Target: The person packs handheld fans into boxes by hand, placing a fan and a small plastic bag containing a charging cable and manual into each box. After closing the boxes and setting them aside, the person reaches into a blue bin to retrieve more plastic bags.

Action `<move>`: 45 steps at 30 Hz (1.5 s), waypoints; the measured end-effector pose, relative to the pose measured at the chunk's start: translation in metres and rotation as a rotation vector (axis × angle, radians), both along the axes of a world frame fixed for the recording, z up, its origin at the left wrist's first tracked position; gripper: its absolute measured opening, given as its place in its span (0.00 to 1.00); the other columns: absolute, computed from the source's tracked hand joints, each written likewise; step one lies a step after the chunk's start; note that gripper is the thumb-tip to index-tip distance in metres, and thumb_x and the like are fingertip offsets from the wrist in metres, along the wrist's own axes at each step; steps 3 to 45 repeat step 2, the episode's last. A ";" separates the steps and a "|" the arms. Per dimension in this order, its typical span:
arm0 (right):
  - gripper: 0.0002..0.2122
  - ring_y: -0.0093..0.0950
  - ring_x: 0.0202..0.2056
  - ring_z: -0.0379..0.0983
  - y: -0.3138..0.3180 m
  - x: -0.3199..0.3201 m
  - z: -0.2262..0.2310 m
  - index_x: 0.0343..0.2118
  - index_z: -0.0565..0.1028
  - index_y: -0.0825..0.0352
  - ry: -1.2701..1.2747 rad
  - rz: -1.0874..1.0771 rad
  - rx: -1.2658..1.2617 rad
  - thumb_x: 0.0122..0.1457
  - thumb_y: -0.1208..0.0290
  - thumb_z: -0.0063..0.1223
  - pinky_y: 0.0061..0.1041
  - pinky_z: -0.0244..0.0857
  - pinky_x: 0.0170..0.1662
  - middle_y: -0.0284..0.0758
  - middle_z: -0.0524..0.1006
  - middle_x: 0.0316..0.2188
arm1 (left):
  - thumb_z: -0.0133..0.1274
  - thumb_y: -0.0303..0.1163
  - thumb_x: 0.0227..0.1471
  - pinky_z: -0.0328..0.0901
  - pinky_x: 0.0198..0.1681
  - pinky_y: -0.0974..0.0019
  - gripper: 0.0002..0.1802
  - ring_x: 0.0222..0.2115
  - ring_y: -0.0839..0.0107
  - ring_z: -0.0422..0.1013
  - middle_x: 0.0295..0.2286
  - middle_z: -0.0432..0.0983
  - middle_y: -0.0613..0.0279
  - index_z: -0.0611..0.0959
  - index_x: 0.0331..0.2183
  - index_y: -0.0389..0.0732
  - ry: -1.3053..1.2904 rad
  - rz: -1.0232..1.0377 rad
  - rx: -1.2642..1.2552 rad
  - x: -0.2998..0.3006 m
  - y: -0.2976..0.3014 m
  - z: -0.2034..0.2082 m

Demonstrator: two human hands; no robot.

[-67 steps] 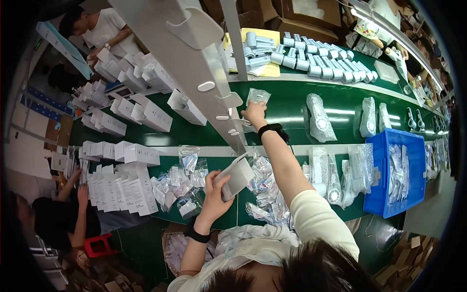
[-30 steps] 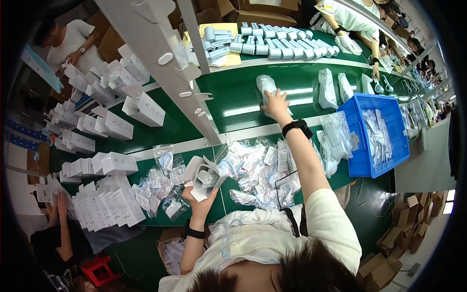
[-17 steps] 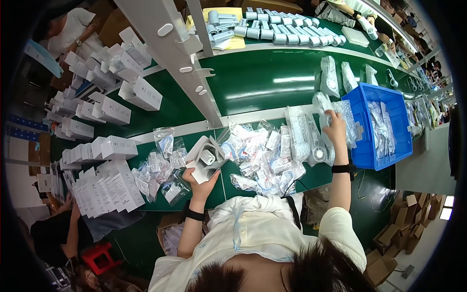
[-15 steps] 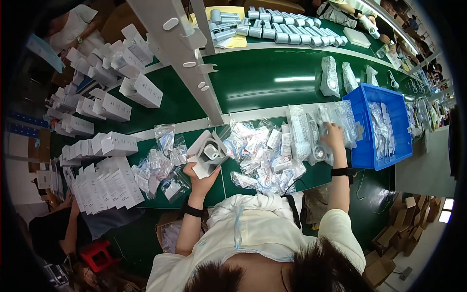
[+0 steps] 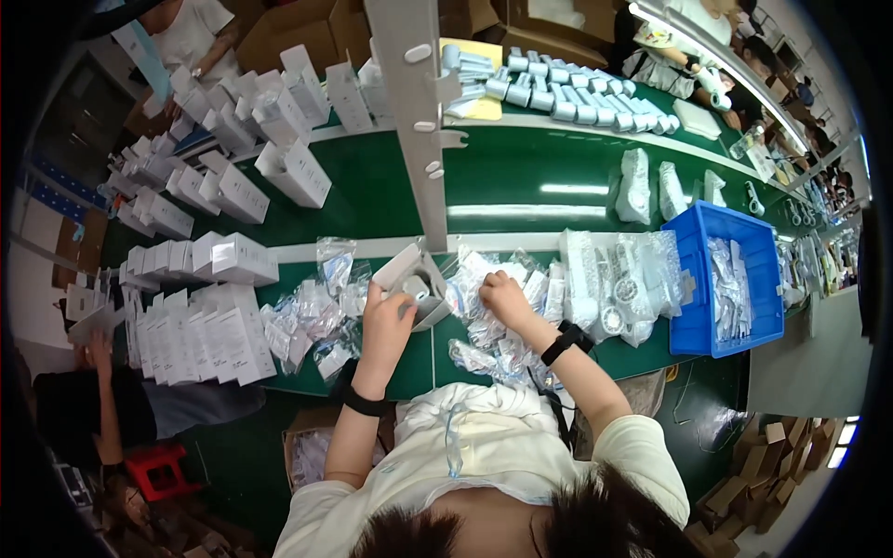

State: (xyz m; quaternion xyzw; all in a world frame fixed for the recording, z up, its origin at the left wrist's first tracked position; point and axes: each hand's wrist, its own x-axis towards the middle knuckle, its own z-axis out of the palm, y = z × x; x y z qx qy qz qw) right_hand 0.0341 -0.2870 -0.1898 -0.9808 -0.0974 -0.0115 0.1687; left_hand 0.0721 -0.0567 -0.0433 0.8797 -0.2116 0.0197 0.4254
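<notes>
My left hand [image 5: 384, 327] grips an open white box [image 5: 433, 312] by its left side, its flap standing up. Inside the box sits a rounded white and grey object [image 5: 415, 288]. My right hand [image 5: 508, 299] is over a pile of small clear plastic bags [image 5: 498, 348] holding white cables and papers. Its fingers are curled together at the bags; what they pinch, if anything, is hidden. Left of the box lies another heap of small bags [image 5: 307, 321]. Bubble-wrapped devices [image 5: 614, 288] lie to the right of my right hand.
A blue bin [image 5: 684, 312] with packets stands at the right. White boxes [image 5: 244, 258] and a row of flat white cartons [image 5: 200, 339] fill the left. A metal post [image 5: 419, 121] rises behind the bench. Grey cylindrical devices [image 5: 577, 98] line the far shelf. Other people work nearby.
My right hand has left the bubble-wrapped devices and moved left to the pile of small bags. My left hand still holds the box, now tilted differently. The view has shifted slightly.
</notes>
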 end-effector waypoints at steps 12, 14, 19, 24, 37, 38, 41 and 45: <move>0.10 0.35 0.42 0.63 -0.004 0.002 0.005 0.27 0.73 0.61 -0.002 0.045 -0.009 0.36 0.74 0.56 0.35 0.61 0.41 0.33 0.69 0.35 | 0.58 0.22 0.31 0.55 0.50 0.62 0.14 0.47 0.53 0.61 0.46 0.63 0.49 0.78 0.28 0.37 0.019 -0.026 0.048 0.006 0.008 -0.008; 0.10 0.35 0.42 0.63 -0.004 0.002 0.005 0.27 0.73 0.61 -0.002 0.045 -0.009 0.36 0.74 0.56 0.35 0.61 0.41 0.33 0.69 0.35 | 0.58 0.22 0.31 0.55 0.50 0.62 0.14 0.47 0.53 0.61 0.46 0.63 0.49 0.78 0.28 0.37 0.019 -0.026 0.048 0.006 0.008 -0.008; 0.10 0.35 0.42 0.63 -0.004 0.002 0.005 0.27 0.73 0.61 -0.002 0.045 -0.009 0.36 0.74 0.56 0.35 0.61 0.41 0.33 0.69 0.35 | 0.58 0.22 0.31 0.55 0.50 0.62 0.14 0.47 0.53 0.61 0.46 0.63 0.49 0.78 0.28 0.37 0.019 -0.026 0.048 0.006 0.008 -0.008; 0.10 0.35 0.42 0.63 -0.004 0.002 0.005 0.27 0.73 0.61 -0.002 0.045 -0.009 0.36 0.74 0.56 0.35 0.61 0.41 0.33 0.69 0.35 | 0.58 0.22 0.31 0.55 0.50 0.62 0.14 0.47 0.53 0.61 0.46 0.63 0.49 0.78 0.28 0.37 0.019 -0.026 0.048 0.006 0.008 -0.008; 0.10 0.35 0.42 0.63 -0.004 0.002 0.005 0.27 0.73 0.61 -0.002 0.045 -0.009 0.36 0.74 0.56 0.35 0.61 0.41 0.33 0.69 0.35 | 0.58 0.22 0.31 0.55 0.50 0.62 0.14 0.47 0.53 0.61 0.46 0.63 0.49 0.78 0.28 0.37 0.019 -0.026 0.048 0.006 0.008 -0.008; 0.10 0.35 0.42 0.63 -0.004 0.002 0.005 0.27 0.73 0.61 -0.002 0.045 -0.009 0.36 0.74 0.56 0.35 0.61 0.41 0.33 0.69 0.35 | 0.58 0.22 0.31 0.55 0.50 0.62 0.14 0.47 0.53 0.61 0.46 0.63 0.49 0.78 0.28 0.37 0.019 -0.026 0.048 0.006 0.008 -0.008; 0.10 0.35 0.42 0.63 -0.004 0.002 0.005 0.27 0.73 0.61 -0.002 0.045 -0.009 0.36 0.74 0.56 0.35 0.61 0.41 0.33 0.69 0.35 | 0.58 0.22 0.31 0.55 0.50 0.62 0.14 0.47 0.53 0.61 0.46 0.63 0.49 0.78 0.28 0.37 0.019 -0.026 0.048 0.006 0.008 -0.008; 0.10 0.35 0.42 0.63 -0.004 0.002 0.005 0.27 0.73 0.61 -0.002 0.045 -0.009 0.36 0.74 0.56 0.35 0.61 0.41 0.33 0.69 0.35 | 0.58 0.22 0.31 0.55 0.50 0.62 0.14 0.47 0.53 0.61 0.46 0.63 0.49 0.78 0.28 0.37 0.019 -0.026 0.048 0.006 0.008 -0.008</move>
